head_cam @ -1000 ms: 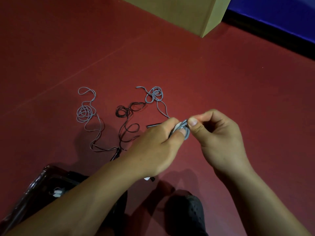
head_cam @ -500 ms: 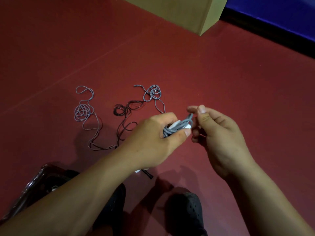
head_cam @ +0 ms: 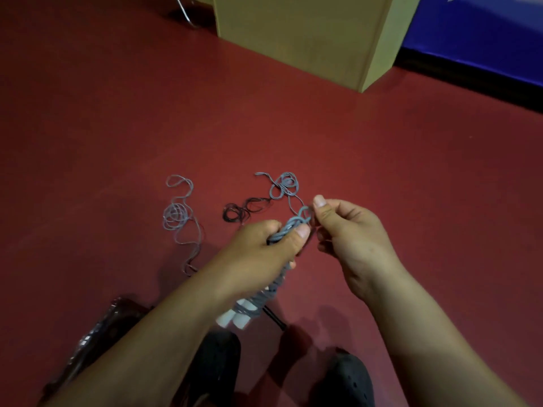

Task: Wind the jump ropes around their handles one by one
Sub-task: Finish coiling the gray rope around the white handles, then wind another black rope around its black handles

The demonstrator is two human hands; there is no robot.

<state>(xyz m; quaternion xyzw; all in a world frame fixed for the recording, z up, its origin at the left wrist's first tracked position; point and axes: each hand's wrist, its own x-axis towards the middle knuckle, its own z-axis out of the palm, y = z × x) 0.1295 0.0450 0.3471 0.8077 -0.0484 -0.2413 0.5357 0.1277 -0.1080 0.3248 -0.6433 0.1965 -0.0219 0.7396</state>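
1. The left hand (head_cam: 261, 251) is wrapped round the white handles (head_cam: 235, 317) of a grey jump rope (head_cam: 289, 227), thumb pressed across the coils wound on them.
2. The handles' butt ends poke out below that hand, side by side, with grey turns of cord round them.
3. The right hand (head_cam: 349, 230) sits just beside the left, thumb and forefinger pinching the grey cord at the top of the bundle.
4. From that pinch the cord runs away from the hands to a loose grey tangle (head_cam: 283, 185) on the red floor (head_cam: 117, 127), just beyond the right thumb.
5. A black rope (head_cam: 244, 210) lies in a small heap just beyond the left hand's knuckles.
6. Another grey rope (head_cam: 177, 215) sprawls well out to the left hand's outer side, one strand trailing back toward the forearm.
7. A thin black handle (head_cam: 274, 317) shows on the floor below the white ends.
8. A dark shiny bag (head_cam: 97, 333) lies under the left forearm; two dark shoes (head_cam: 352, 383) are beneath both arms.
9. A tan box (head_cam: 308, 39) stands far beyond the hands.
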